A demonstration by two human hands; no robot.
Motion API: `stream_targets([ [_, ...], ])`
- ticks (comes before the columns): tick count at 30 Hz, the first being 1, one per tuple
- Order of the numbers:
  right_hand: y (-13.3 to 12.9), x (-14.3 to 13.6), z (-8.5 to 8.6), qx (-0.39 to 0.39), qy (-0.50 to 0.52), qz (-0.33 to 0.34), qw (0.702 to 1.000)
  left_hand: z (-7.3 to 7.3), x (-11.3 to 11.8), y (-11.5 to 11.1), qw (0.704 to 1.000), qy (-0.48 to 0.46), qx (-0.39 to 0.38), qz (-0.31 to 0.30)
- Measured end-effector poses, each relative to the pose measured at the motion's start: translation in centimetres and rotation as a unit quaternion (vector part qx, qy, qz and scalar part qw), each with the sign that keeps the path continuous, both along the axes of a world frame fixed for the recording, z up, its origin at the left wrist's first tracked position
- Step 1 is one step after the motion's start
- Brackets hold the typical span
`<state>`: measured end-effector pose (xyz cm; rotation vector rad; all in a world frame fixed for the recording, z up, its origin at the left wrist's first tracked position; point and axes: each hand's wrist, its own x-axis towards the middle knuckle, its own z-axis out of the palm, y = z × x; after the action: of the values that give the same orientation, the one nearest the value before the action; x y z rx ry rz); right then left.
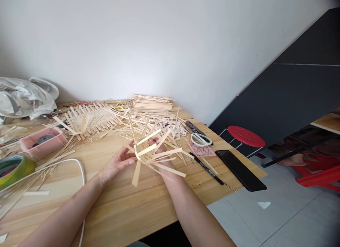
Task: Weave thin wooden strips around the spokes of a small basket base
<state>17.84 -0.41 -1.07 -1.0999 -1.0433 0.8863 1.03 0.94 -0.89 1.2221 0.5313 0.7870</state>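
Observation:
A small woven piece of pale wooden strips (pixel 145 151), its loose ends fanning out on all sides, is held just above the table between both hands. My left hand (pixel 120 162) grips its left edge, fingers and thumb bent round the rim. Partly hidden behind the strips, my right hand (pixel 156 145) holds the far right side. Loose strips lie on the table beyond the piece, beside a flat woven mat (pixel 94 117) and a stack of thin strips (pixel 152 103).
On the right lie scissors (pixel 201 140), a pink pad (pixel 200 149), a black pen (pixel 207 169) and a phone (pixel 240 170). At left are a pink box (pixel 44 142), green tape (pixel 28 170) and a white cable (pixel 81 165). A red stool (pixel 246 136) stands beyond the table.

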Motion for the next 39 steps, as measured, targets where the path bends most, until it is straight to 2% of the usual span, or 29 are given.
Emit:
stream_targets([
  [2, 0.5, -0.4, -0.3, 0.006, 0.041, 0.003, 0.999, 0.0, 0.1, -0.4, 1.000, -0.002, -0.026, 0.010],
  [6, 1.0, -0.8, -1.1, 0.039, 0.140, -0.044, 0.988, 0.2, 0.3, -0.7, 0.996, -0.015, -0.077, 0.030],
  [13, 1.5, -0.1, -2.0, 0.049, 0.113, -0.089, 0.988, -0.3, 0.7, -0.3, 0.986, -0.043, -0.137, 0.084],
  [17, 1.2, -0.3, -1.6, 0.052, 0.107, -0.079, 0.990, -0.4, 0.6, -0.2, 0.987, -0.002, -0.105, 0.123],
  [23, 0.7, -0.9, -0.8, 0.008, 0.104, -0.065, 0.992, -0.9, 0.4, 0.3, 0.987, 0.018, -0.050, 0.153],
  [35, 0.4, -1.0, -0.4, 0.012, 0.102, -0.065, 0.993, -2.4, 0.4, 0.8, 0.981, 0.066, 0.040, 0.176],
  [39, 0.3, -1.1, -0.5, 0.005, 0.098, -0.061, 0.993, -1.2, 0.4, 0.4, 0.985, 0.061, 0.066, 0.147],
])
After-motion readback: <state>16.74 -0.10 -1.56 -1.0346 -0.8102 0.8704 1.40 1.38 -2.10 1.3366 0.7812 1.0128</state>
